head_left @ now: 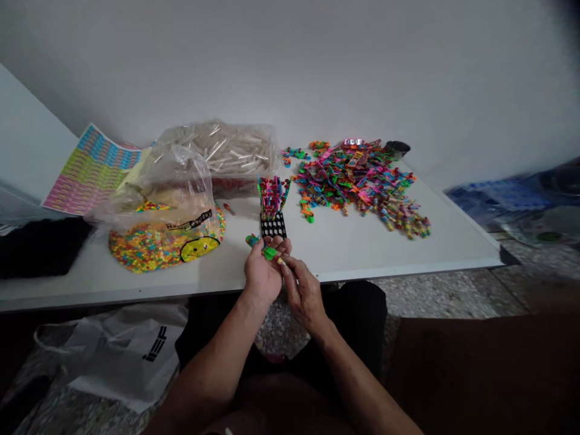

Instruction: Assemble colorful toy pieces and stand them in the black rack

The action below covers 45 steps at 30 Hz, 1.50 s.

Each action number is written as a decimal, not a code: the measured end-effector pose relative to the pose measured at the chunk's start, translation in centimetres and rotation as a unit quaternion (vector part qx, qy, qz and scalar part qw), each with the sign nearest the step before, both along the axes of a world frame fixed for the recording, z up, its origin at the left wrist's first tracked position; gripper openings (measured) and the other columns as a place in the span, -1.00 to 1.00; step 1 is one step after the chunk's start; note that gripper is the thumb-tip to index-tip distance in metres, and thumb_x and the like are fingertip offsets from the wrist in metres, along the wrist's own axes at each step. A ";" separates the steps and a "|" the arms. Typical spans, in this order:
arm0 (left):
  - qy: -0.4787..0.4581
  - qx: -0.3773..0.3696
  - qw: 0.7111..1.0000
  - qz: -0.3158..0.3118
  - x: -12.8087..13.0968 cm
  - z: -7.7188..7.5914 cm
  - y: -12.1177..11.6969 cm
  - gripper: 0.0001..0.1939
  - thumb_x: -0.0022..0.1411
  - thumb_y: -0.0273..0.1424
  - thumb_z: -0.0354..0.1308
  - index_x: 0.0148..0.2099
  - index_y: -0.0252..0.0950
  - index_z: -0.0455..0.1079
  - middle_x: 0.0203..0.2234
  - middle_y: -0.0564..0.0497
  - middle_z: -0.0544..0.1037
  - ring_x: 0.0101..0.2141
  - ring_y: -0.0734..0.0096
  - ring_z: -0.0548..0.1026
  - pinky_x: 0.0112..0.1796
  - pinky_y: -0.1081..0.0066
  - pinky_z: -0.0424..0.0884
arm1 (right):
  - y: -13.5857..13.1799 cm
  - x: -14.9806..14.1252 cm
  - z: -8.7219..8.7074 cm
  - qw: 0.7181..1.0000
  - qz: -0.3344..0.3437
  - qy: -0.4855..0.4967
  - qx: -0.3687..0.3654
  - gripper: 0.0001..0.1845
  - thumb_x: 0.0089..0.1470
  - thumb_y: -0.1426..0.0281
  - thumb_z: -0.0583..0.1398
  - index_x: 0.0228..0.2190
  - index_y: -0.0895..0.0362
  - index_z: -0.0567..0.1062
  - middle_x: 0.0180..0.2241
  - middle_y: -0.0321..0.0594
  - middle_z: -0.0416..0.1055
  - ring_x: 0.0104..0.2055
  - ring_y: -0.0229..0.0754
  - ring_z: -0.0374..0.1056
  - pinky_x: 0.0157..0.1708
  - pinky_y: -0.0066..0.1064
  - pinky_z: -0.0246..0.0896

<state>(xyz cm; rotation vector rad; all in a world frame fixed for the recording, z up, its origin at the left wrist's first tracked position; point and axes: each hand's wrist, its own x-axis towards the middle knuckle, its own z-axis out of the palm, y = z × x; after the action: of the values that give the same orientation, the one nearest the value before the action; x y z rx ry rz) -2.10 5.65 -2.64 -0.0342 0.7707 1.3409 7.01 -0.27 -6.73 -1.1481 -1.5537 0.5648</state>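
Note:
My left hand point(264, 275) is turned palm up at the table's front edge, with its thumb over green and blue toy skateboards point(269, 252). Close beside it, my right hand point(304, 293) pinches a small candy-filled tube point(281, 261); the fingers partly cover it. Just beyond both hands stands a black rack point(273, 228) with rows of holes. Several colourful toy-topped tubes point(273, 193) stand upright in its far rows. A single small reddish tube point(229, 209) lies on the table to the left of the rack.
On the white table point(353, 244), a big heap of colourful toys point(348, 172) lies right, near a dark cup point(399, 148). Left are a bag of coloured candies point(149, 244), a bag of clear tubes point(226, 145), a sticker sheet point(90, 172) and black cloth point(43, 246). A white bag point(122, 356) lies below.

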 end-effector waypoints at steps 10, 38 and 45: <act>0.090 0.082 0.993 -0.007 0.2 -0.1 -0.6 -0.80 0.19 -0.29 0.27 -0.23 -0.28 0.39 -0.52 0.10 0.50 -0.37 0.30 0.63 -0.08 0.25 0.50 | -0.2 0.4 -0.1 1.000 -0.004 0.000 -0.016 -0.69 0.43 0.36 0.07 0.09 0.03 0.50 -0.05 -0.10 0.58 -0.02 -0.09 0.54 -0.02 -0.24 0.48; 0.138 0.086 0.986 0.024 1.4 -1.5 -1.9 -0.83 0.25 -0.27 0.15 -0.31 -0.26 0.31 -0.63 0.22 0.27 -0.54 0.54 0.40 0.03 0.19 0.50 | -1.0 -0.3 -2.2 1.000 -0.016 -0.021 0.008 -0.72 0.41 0.45 0.08 0.09 0.07 0.43 -0.05 -0.05 0.56 -0.03 -0.10 0.54 -0.05 -0.27 0.49; 0.156 0.091 0.983 0.012 1.2 -2.0 -2.0 -0.79 0.25 -0.25 0.14 -0.36 -0.23 0.24 -0.62 0.23 0.22 -0.55 0.55 0.36 0.03 0.23 0.50 | -1.0 -1.2 -2.7 0.999 -0.036 -0.002 0.012 -0.75 0.42 0.42 0.08 0.05 0.08 0.44 -0.02 -0.04 0.58 0.01 -0.08 0.56 -0.06 -0.29 0.50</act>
<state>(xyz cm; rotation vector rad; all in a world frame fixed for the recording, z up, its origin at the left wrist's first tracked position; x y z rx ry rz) -0.90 3.61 -4.60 0.3196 0.9067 1.4542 5.80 -1.23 -9.48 -1.1823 -1.5117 0.4946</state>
